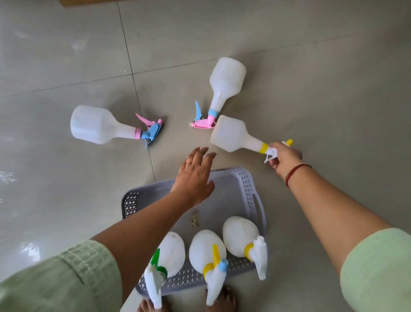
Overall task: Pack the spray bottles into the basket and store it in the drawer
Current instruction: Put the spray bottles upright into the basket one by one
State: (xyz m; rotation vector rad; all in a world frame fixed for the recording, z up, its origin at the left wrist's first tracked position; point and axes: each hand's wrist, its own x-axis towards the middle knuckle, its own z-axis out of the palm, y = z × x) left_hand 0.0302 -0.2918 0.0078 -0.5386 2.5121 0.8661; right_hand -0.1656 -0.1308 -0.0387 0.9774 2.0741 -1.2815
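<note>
A lavender perforated basket (249, 196) sits on the tiled floor in front of my feet. Three white spray bottles lie in it: one with green trim (172, 253), one with a yellow collar and blue nozzle (205, 247), one with a yellow collar and white head (239, 233). My right hand (285, 159) is shut on the trigger head of a white bottle with a yellow collar (233, 134), holding it just beyond the basket. My left hand (194, 176) hovers open above the basket's far rim. Two more bottles lie on the floor: one with a pink collar and blue head (95, 124), one with a blue collar and pink head (225, 82).
My bare feet (222, 298) show at the bottom edge, just behind the basket. A small brownish scrap (195, 219) lies on the basket's bottom. Glossy grey tiles surround everything, and a strip of wood (89, 2) shows at the top left edge.
</note>
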